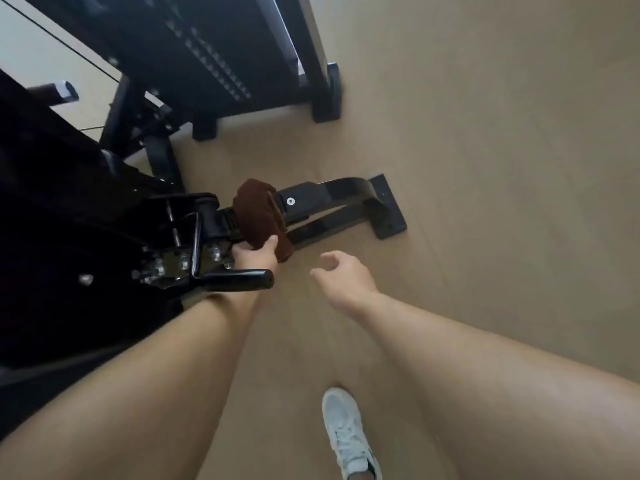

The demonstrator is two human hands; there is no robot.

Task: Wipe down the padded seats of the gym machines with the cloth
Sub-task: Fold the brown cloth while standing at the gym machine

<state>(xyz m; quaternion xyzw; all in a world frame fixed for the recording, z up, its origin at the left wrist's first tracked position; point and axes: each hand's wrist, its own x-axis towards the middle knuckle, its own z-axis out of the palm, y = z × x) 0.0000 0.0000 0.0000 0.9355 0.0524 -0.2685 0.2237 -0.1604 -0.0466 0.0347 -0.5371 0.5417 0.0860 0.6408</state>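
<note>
A person is standing beside a black gym machine, gripping a bunched brown cloth in the left hand. The fingers are curling into the cloth's lower edge, pinching it (the thumb side is hidden behind the fabric), and the cloth is rising just above them, in front of the machine's floor rail. The right hand is hanging free over the tan floor, its fingers loosely spread and holding nothing. A black handle bar is crossing just below the left wrist. No padded seat is clearly showing near the fingers; the dark mass at left is too murky to tell. Judging by this, the step in hand is carrying the cloth between surfaces, and the next move calls for bringing it flat onto a pad.
</note>
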